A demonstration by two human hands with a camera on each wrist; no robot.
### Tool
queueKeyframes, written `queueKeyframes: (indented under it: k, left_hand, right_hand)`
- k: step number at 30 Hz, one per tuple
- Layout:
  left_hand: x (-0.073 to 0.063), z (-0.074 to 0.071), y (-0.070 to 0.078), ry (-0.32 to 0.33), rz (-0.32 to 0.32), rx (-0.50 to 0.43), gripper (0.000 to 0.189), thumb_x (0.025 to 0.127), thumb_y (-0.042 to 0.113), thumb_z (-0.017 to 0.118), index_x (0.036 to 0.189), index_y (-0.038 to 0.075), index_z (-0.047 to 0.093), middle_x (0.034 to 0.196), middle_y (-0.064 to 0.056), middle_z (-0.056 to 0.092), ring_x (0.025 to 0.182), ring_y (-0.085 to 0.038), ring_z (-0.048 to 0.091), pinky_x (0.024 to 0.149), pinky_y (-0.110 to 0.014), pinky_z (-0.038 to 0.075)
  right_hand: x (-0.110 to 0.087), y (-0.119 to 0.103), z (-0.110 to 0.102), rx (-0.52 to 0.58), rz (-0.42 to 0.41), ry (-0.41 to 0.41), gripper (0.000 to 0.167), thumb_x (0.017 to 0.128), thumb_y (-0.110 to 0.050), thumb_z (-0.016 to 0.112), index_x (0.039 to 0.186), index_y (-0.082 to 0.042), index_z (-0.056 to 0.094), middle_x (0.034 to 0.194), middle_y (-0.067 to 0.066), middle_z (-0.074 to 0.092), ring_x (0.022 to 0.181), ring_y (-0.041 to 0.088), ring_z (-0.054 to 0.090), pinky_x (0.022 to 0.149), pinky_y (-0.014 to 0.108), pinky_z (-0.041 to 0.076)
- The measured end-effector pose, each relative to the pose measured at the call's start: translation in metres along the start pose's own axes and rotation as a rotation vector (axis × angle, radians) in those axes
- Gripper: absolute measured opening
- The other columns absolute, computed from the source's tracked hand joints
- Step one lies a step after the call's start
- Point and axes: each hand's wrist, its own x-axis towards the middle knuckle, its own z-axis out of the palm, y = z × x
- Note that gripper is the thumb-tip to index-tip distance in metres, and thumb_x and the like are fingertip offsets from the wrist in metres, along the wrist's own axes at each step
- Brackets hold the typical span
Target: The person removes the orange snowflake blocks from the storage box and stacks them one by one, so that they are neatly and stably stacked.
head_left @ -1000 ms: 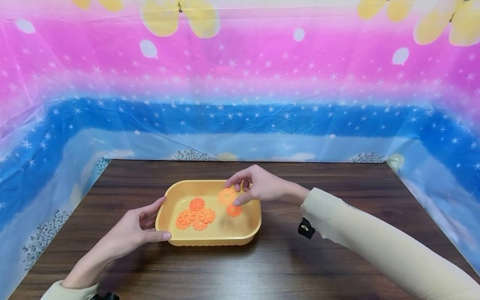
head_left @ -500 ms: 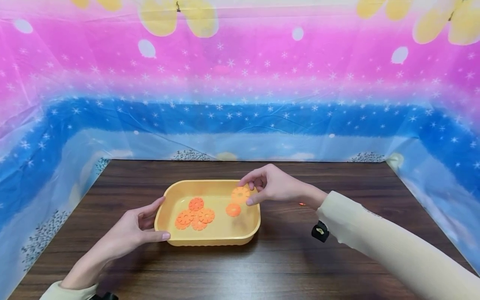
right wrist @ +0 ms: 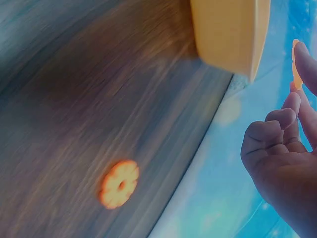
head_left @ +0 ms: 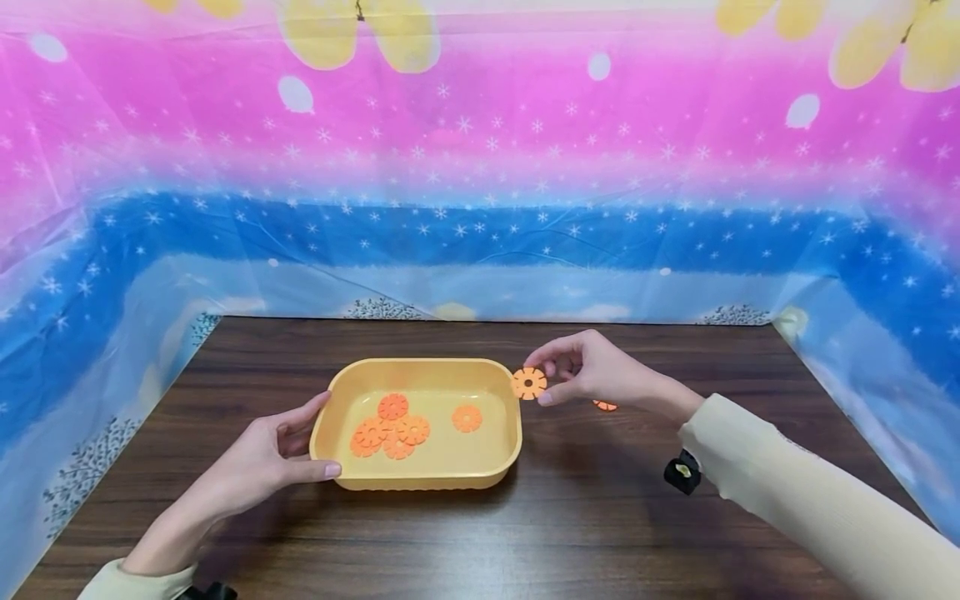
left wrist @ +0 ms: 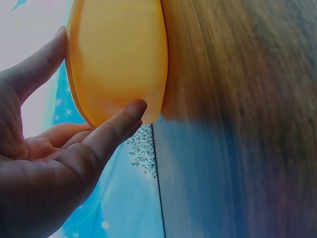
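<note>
A yellow plastic basin (head_left: 420,482) stands on the table, its left end gripped by my left hand (head_left: 266,462). The thumb (left wrist: 124,116) lies along the near wall while the other fingers reach round the left end. Past the basin's right rim, my right hand (head_left: 596,367) pinches a notched orange building disc (head_left: 519,383) between thumb and fingertips, raised at rim height. Inside the basin, several orange-red discs (head_left: 392,407) overlap towards the left. A single orange disc (head_left: 459,419) lies apart at the right.
Another orange disc (right wrist: 114,196) lies on the dark wooden table (head_left: 465,550), partly hidden behind my right wrist in the head view. A printed pink and blue cloth (head_left: 480,183) hangs behind the table and along both sides.
My right hand has moved right with its disc, from above the basin to just beyond the right rim. The disc on the table has come partly into sight. My left hand stays put.
</note>
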Motion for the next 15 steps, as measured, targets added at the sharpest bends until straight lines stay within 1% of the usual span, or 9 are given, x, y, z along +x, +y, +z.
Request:
queueKeyframes:
  k: [7, 13, 15]
  left_hand:
    - [0.000, 0.000, 0.001, -0.001, 0.005, 0.009, 0.094, 0.074, 0.015, 0.078, 0.147, 0.005, 0.019, 0.149, -0.017, 0.021, 0.126, -0.033, 0.036, 0.083, -0.031, 0.050]
    - [0.000, 0.001, 0.001, 0.004, -0.008, 0.020, 0.095, 0.074, 0.017, 0.079, 0.147, 0.005, 0.019, 0.148, -0.018, 0.023, 0.125, -0.034, 0.038, 0.082, -0.031, 0.050]
    - [0.000, 0.002, 0.000, 0.007, -0.010, 0.020, 0.095, 0.074, 0.017, 0.079, 0.147, 0.005, 0.020, 0.148, -0.019, 0.023, 0.124, -0.034, 0.039, 0.082, -0.031, 0.051]
  right_hand:
    - [-0.018, 0.020, -0.016, -0.050, 0.054, 0.079, 0.040, 0.072, -0.022, 0.081, 0.109, -0.018, 0.067, 0.087, 0.020, 0.055, 0.063, 0.024, 0.042, 0.052, 0.024, 0.036]
    - [-0.032, 0.041, -0.026, -0.109, 0.095, 0.129, 0.039, 0.072, -0.024, 0.081, 0.108, -0.019, 0.067, 0.085, 0.014, 0.054, 0.063, 0.023, 0.042, 0.051, 0.026, 0.035]
    - [-0.036, 0.047, -0.029, -0.099, 0.108, 0.145, 0.039, 0.072, -0.023, 0.081, 0.108, -0.017, 0.067, 0.085, 0.016, 0.054, 0.062, 0.023, 0.041, 0.050, 0.026, 0.034]
